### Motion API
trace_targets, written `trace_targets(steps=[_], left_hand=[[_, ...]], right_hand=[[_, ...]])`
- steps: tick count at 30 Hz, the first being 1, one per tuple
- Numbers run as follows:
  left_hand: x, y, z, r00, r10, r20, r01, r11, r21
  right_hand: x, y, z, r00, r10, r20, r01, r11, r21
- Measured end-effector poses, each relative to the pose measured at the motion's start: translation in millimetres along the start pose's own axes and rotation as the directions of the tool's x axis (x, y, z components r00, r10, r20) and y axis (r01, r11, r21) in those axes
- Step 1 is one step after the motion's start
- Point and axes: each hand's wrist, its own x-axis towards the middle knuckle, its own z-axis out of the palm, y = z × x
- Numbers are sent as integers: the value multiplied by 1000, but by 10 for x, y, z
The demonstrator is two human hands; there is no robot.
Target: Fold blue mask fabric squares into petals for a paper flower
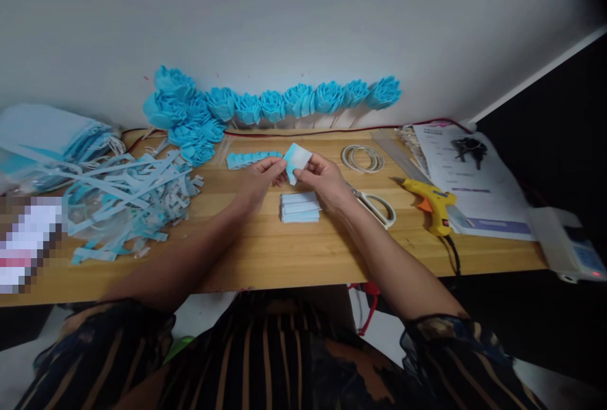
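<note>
Between my hands, above the wooden table, is a small blue-and-white piece of fabric-like sheet (298, 158), tilted with one corner up. My left hand (268, 176) pinches its left edge. My right hand (325, 177) grips the lower right side, thumb on the front. Just below lies a stack of pale cut pieces (300, 207). Behind my left hand, a row of folded blue pieces (251, 159) lies on the table, partly covered by the hand. Scissors (377, 207) rest beside my right wrist, their blades mostly hidden by it.
Blue flowers on sticks (298, 101) line the wall. Cut strips (137, 188) are heaped at left before a stack of blue sheets (52, 138). Rightward are a coiled cord (363, 159), a yellow glue gun (439, 204), papers (455, 176), keys (469, 149) and a white device (564, 242) at the edge.
</note>
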Motion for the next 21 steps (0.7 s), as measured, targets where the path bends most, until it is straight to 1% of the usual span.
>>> trace_targets(steps=[4,6,10,13,15,18,21], left_hand=[[7,-4,-15,999,26,-32,-26,999,28],[2,8,-12,999,33,-27,-31,997,69],[-27,47,20,1000,18,17,-20,984,178],[-39,61,39,1000,-11,17,6,975,222],[-37,60,38,1000,-16,23,10,970,242],[-29,56,23,1000,-7,24,1,969,248],[-21,57,9,1000,5,16,-8,975,222]], right_hand=[[-18,-38,9,999,17,28,-17,1000,-2],[-32,-82,9,1000,20,18,-20,999,-26],[-42,-144,0,997,-10,-73,7,999,-47],[-28,-134,-6,989,-53,-136,43,996,-75],[-19,-117,-9,984,-82,-157,67,993,-99],[-17,-110,-10,982,-107,-157,89,989,-118],[-35,-138,-2,991,-78,-110,67,993,-98]])
